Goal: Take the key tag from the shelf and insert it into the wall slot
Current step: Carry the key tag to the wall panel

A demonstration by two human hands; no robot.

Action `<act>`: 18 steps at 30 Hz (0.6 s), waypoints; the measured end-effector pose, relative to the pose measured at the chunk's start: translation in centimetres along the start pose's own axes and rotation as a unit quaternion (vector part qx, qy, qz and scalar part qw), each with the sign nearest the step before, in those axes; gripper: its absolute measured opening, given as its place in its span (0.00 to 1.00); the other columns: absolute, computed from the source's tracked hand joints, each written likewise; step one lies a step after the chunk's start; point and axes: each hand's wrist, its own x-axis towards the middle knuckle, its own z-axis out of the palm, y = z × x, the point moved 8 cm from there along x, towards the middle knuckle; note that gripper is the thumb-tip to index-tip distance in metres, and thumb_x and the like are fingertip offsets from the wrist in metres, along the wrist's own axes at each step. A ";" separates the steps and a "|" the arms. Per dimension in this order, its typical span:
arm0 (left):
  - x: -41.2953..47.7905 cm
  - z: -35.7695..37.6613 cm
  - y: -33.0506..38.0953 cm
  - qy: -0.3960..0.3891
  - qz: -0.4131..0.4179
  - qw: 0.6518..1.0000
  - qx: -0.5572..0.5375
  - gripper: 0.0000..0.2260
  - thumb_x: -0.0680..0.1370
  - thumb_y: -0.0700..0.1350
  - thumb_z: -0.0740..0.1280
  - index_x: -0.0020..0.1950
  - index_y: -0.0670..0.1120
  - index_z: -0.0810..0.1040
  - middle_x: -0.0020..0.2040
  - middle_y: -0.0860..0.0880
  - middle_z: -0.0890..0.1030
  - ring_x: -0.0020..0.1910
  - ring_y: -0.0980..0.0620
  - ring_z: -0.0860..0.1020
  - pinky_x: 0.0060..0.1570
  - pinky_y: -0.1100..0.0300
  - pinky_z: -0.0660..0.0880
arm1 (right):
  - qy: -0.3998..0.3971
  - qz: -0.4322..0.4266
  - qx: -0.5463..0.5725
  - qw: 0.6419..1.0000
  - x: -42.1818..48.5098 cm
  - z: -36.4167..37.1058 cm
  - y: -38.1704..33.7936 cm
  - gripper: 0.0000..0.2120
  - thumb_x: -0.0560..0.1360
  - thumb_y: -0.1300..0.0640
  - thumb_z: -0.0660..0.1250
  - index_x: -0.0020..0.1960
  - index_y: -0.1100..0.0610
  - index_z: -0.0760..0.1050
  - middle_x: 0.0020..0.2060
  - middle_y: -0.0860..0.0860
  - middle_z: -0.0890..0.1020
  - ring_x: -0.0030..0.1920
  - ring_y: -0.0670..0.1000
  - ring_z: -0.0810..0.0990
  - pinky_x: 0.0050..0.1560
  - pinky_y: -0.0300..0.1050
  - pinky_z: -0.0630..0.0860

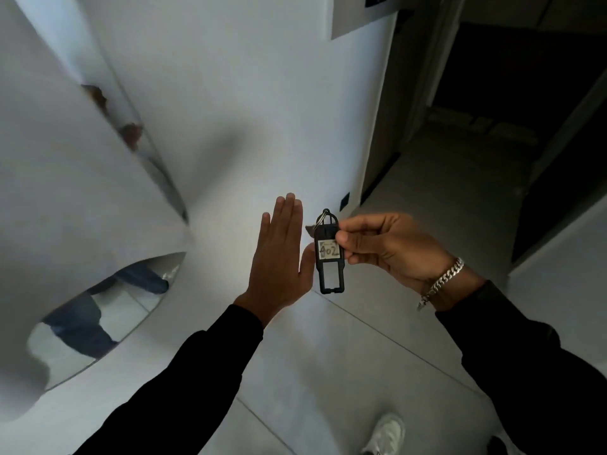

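A black key tag (329, 257) with a white label reading 402 and a metal ring at its top hangs upright in front of me. My right hand (391, 247) pinches it by its right edge between thumb and fingers. My left hand (279, 257) is flat, fingers together and pointing up, just left of the tag, its thumb close to the tag's edge. A small dark piece (310, 229) on the ring peeks out behind the tag. A dark panel (376, 0) sits high on the white wall at the top edge; I cannot tell whether it is the slot.
A white wall (246, 93) faces me. A curved mirror (98, 323) at the left reflects legs in jeans. A small dark socket (345, 201) sits low on the wall. A dark doorway (509, 93) opens at the right. My white shoe (387, 435) stands on the grey tiled floor.
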 end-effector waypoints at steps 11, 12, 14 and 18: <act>14.6 10.1 5.3 0.012 -0.020 1.000 -0.009 0.31 0.80 0.54 0.53 0.79 0.38 0.54 0.81 0.40 0.55 0.82 0.42 0.50 0.81 0.41 0.53 | 0.014 0.002 0.010 1.000 8.0 -18.0 -4.7 0.12 0.58 0.57 0.75 0.42 0.56 0.84 0.36 0.54 0.86 0.32 0.48 0.82 0.35 0.37 0.82; 15.9 10.7 5.4 0.015 -0.019 1.000 -0.011 0.32 0.80 0.54 0.53 0.79 0.38 0.54 0.82 0.41 0.55 0.82 0.43 0.49 0.81 0.42 0.52 | 0.014 0.000 0.016 1.000 9.0 -19.3 -5.1 0.12 0.59 0.58 0.75 0.42 0.55 0.84 0.35 0.53 0.86 0.32 0.48 0.82 0.35 0.37 0.81; 18.5 12.0 5.1 0.023 -0.019 0.999 -0.018 0.32 0.80 0.54 0.54 0.79 0.38 0.54 0.82 0.41 0.55 0.82 0.43 0.50 0.81 0.42 0.52 | 0.013 -0.005 0.024 1.000 11.4 -21.7 -5.8 0.12 0.59 0.58 0.75 0.43 0.56 0.84 0.36 0.54 0.86 0.31 0.47 0.81 0.34 0.36 0.81; 24.3 15.1 4.0 0.040 -0.013 0.999 -0.027 0.32 0.81 0.55 0.53 0.79 0.39 0.54 0.82 0.41 0.56 0.82 0.43 0.50 0.81 0.40 0.53 | 0.019 -0.004 0.005 1.000 16.8 -26.0 -6.7 0.17 0.60 0.58 0.74 0.48 0.60 0.83 0.38 0.56 0.85 0.32 0.46 0.82 0.34 0.35 0.80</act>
